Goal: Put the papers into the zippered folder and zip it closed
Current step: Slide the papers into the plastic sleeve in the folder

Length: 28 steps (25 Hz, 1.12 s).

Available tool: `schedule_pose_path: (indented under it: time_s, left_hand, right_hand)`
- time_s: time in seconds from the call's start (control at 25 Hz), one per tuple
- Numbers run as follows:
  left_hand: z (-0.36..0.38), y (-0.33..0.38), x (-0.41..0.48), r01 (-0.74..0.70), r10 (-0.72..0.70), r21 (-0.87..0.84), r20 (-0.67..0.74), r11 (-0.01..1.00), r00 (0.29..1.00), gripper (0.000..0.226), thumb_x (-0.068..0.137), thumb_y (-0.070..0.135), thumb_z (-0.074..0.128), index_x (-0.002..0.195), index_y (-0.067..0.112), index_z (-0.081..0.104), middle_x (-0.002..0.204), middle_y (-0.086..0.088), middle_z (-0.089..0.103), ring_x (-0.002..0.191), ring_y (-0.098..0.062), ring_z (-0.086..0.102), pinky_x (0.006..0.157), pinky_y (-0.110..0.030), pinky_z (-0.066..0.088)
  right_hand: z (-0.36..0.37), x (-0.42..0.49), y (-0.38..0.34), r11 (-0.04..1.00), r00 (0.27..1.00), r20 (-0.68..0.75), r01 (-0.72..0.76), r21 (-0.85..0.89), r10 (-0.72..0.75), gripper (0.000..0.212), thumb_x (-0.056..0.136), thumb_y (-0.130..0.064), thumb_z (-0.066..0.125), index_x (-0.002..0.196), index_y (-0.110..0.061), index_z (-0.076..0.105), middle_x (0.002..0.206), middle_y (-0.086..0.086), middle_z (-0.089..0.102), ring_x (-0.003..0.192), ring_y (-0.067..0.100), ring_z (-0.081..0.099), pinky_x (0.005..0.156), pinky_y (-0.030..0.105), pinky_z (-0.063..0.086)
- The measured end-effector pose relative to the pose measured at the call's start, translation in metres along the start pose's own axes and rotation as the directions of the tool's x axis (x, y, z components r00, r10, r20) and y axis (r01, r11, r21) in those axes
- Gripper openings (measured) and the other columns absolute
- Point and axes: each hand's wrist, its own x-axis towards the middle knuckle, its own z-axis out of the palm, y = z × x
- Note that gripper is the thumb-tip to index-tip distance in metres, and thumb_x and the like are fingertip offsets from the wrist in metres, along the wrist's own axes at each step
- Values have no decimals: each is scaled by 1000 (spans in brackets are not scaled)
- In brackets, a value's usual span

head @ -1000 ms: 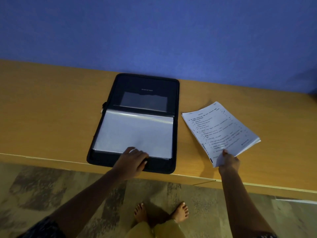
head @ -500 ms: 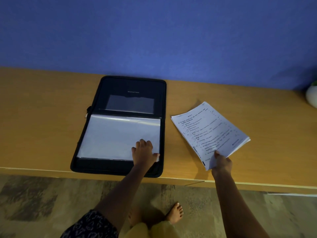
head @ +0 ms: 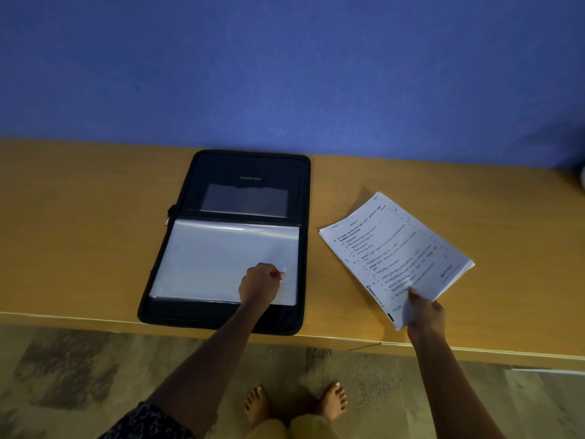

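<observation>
A left hand (head: pixel 260 282) pinched a glossy plastic sleeve (head: pixel 221 258) inside the open black zippered folder (head: pixel 247 172) while the right hand (head: pixel 424 315) gripped printed papers (head: pixel 395 248) on the smooth wooden table (head: pixel 79 232)

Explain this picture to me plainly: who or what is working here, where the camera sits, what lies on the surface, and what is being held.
No machine here: a person works with two bare hands. The one camera is worn on their head, looking forward and down, so you see their arms and feet. On the wooden table lies a black zippered folder, open flat, with clear plastic sleeves inside. The left hand pinches the near right corner of the top sleeve. The right hand grips a stack of printed papers by its near corner, beside the folder, not yet inside.
</observation>
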Motion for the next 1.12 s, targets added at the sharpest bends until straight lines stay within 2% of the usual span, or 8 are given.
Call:
schedule_pose_path:
  time_s: [0.16, 0.32, 0.44, 0.56, 0.68, 0.8, 1.04, 1.12]
  left_hand:
    - [-9, 4, -1, -50, 52, 97, -15, 994, 999, 16, 91, 25, 61, 99, 14, 68, 92, -4, 70, 83, -20, 65, 67, -26, 49]
    - [-14, 12, -6, -141, 145, 261, 2, 955, 989, 29, 87, 13, 62, 112, 16, 47, 88, -7, 64, 75, -21, 63, 65, -28, 53]
    - [-16, 17, -7, -229, 232, 344, 33, 911, 972, 31, 87, 12, 62, 111, 17, 44, 87, -6, 63, 71, -19, 62, 65, -29, 56]
    - [-16, 21, -5, -284, 269, 391, 94, 875, 959, 18, 89, 17, 63, 102, 15, 51, 92, -7, 63, 77, -21, 61, 71, -33, 57]
    - [-18, 25, -2, -268, 254, 364, 86, 892, 963, 10, 94, 17, 58, 101, 12, 62, 99, -8, 66, 86, -23, 64, 77, -34, 55]
    - [-21, 31, 0, -216, 211, 388, 55, 896, 976, 23, 94, 7, 50, 112, 10, 63, 107, -10, 66, 94, -25, 64, 81, -34, 55]
    - [-23, 46, -6, -143, 122, 536, 75, 832, 990, 20, 86, 10, 59, 105, 7, 57, 102, -10, 64, 90, -26, 63, 69, -30, 50]
    - [-21, 47, -8, -127, 113, 593, 60, 795, 992, 28, 83, 10, 65, 108, 5, 55, 103, -10, 61, 92, -26, 64, 72, -31, 51]
  right_hand:
    - [-7, 0, 0, 1000, 999, 33, 14, 8, -14, 29, 92, -2, 58, 120, 1, 53, 116, 15, 59, 98, 26, 59, 85, 45, 47]
    - [-11, -2, 0, 1000, 997, 71, 14, 10, -14, 21, 93, -2, 56, 113, -4, 52, 112, 13, 59, 99, 26, 58, 92, 51, 47]
    - [-14, -3, -1, 999, 995, 93, 19, 26, -21, 22, 92, -1, 57, 113, -3, 52, 114, 14, 59, 102, 28, 57, 94, 52, 47]
    - [-16, -4, -4, 999, 995, 96, 20, 37, -24, 25, 92, -2, 57, 116, -1, 53, 116, 15, 60, 104, 30, 57, 93, 51, 47]
    - [-22, -4, -7, 998, 993, 113, 22, 52, -28, 24, 92, -2, 58, 116, -2, 53, 112, 12, 62, 98, 28, 60, 91, 51, 48]
    - [-28, -3, -12, 998, 992, 123, 30, 55, -37, 21, 92, -1, 58, 113, -3, 53, 111, 11, 62, 89, 20, 62, 90, 50, 48]
    - [-31, 3, -25, 998, 985, 164, 51, 40, -57, 25, 91, -4, 61, 116, -2, 56, 115, 12, 63, 87, 18, 63, 86, 45, 48]
    - [-28, 7, -28, 998, 983, 171, 60, 30, -64, 24, 91, -5, 62, 114, -2, 57, 114, 12, 63, 85, 18, 64, 84, 43, 49]
